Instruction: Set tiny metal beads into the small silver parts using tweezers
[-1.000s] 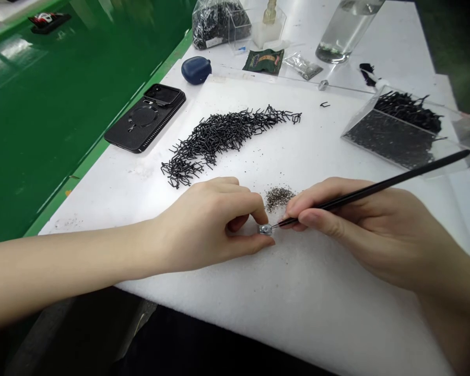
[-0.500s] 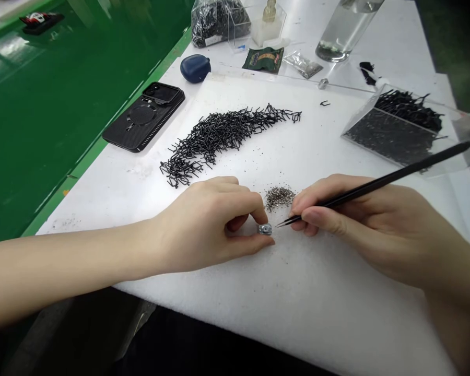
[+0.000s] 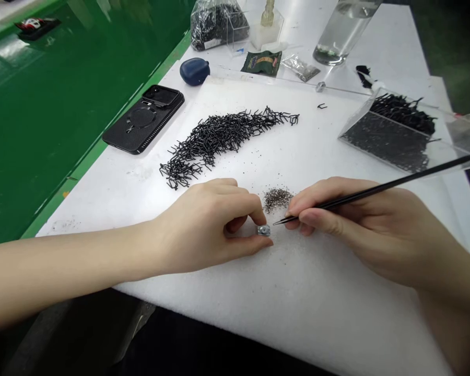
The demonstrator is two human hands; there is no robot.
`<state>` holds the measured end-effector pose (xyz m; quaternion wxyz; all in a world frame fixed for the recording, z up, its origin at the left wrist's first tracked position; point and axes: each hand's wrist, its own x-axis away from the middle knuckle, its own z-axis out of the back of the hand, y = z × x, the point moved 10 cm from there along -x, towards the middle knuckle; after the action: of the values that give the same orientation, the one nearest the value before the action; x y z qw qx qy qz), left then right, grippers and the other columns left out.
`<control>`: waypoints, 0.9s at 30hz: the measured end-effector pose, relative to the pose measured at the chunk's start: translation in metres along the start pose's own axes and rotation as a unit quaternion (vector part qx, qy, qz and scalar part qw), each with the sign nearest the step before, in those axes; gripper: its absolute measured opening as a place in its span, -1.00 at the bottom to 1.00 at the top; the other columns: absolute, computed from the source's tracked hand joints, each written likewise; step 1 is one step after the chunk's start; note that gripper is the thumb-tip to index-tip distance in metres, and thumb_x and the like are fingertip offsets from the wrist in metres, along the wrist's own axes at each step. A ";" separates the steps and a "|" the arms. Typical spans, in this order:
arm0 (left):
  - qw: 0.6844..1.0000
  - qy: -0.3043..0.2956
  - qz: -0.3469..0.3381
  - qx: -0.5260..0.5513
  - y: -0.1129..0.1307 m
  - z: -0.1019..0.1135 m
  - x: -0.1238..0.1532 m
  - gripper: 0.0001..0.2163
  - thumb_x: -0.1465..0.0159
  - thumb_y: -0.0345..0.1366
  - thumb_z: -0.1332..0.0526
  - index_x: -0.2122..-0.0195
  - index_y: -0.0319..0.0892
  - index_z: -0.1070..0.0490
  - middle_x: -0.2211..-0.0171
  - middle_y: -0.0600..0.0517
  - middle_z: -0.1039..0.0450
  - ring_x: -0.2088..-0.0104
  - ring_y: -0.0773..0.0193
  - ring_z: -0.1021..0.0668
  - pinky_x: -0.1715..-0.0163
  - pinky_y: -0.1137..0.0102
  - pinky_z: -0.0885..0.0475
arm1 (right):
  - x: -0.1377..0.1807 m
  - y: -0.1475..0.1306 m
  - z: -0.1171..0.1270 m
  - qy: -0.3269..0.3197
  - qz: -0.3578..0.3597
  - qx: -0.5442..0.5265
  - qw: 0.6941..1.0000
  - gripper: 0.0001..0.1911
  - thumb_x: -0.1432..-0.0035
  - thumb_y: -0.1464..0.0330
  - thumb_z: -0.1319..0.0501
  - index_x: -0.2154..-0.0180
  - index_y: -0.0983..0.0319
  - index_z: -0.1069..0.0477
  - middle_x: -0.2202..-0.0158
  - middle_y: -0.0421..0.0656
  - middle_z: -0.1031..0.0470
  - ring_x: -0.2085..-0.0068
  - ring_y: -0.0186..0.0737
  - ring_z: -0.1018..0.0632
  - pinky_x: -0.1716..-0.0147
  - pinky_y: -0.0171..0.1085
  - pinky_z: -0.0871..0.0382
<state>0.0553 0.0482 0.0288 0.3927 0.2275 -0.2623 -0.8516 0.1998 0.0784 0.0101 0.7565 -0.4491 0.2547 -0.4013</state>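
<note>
Between the thumb and forefinger of my left hand [image 3: 215,227] is a small silvery metal part [image 3: 263,230], held just over the white sheet [image 3: 337,313]. My right hand [image 3: 360,224] grips black fine-tipped tweezers [image 3: 384,186] like a pen. Their points are close to the right side of the metal part, with a narrow gap between. Whether the tips carry anything is too small to tell. Just beyond the fingertips lies a little pile of tiny brown-grey pieces [image 3: 278,198]. Behind it, a long heap of short bent black pieces [image 3: 223,133] curves across the sheet.
A black phone [image 3: 144,119] and a dark blue case [image 3: 195,71] lie at left. At right stands a clear box of black pieces [image 3: 391,133]. A glass of water [image 3: 344,34], a green packet [image 3: 262,63] and a bag of black pieces [image 3: 219,26] are at the back.
The tweezers' points have shifted slightly left, nearer the metal part, and the tweezers' rear end has dipped. My left hand keeps the same hold. The whole view has shifted slightly.
</note>
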 end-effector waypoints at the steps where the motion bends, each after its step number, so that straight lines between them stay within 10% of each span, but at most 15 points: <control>1: 1.000 -0.001 0.001 -0.001 0.000 0.000 0.000 -0.95 -0.31 -0.36 -0.40 0.26 -0.20 -0.56 0.54 0.18 -0.37 0.45 0.39 -0.43 0.36 0.48 -0.34 | 0.000 -0.002 0.001 0.010 0.004 -0.007 1.000 -0.93 -0.33 0.30 -0.37 0.20 -0.04 -0.64 0.23 -0.36 -0.70 0.26 -0.36 -0.67 0.34 -0.44 -0.52; 27: 1.000 -0.006 0.018 0.000 -0.003 -0.001 0.000 -0.94 -0.31 -0.33 -0.40 0.24 -0.18 -0.59 0.53 0.18 -0.40 0.44 0.39 -0.46 0.37 0.49 -0.36 | 0.000 -0.007 -0.009 0.001 0.010 -0.038 0.999 -0.90 -0.33 0.32 -0.37 0.19 -0.06 -0.64 0.17 -0.35 -0.73 0.15 -0.30 -0.72 0.35 -0.46 -0.56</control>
<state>0.0544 0.0496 0.0268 0.4061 0.2179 -0.2683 -0.8459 0.1905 0.0722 0.0124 0.7430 -0.4744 0.2749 -0.3838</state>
